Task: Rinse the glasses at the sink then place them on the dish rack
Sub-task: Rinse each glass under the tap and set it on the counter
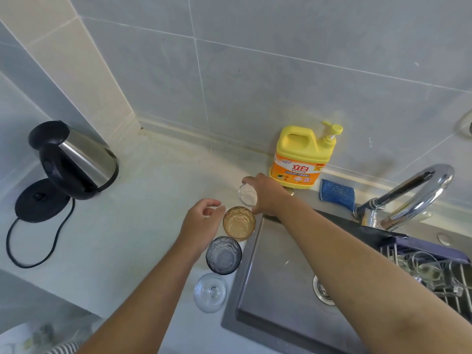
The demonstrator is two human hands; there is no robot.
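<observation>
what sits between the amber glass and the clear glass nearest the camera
The grey glass stands between them, in line with the amber glass and the near clear glass, seen in the head view.

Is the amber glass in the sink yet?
No, the amber glass stands on the counter just left of the sink, beside the left hand.
</observation>
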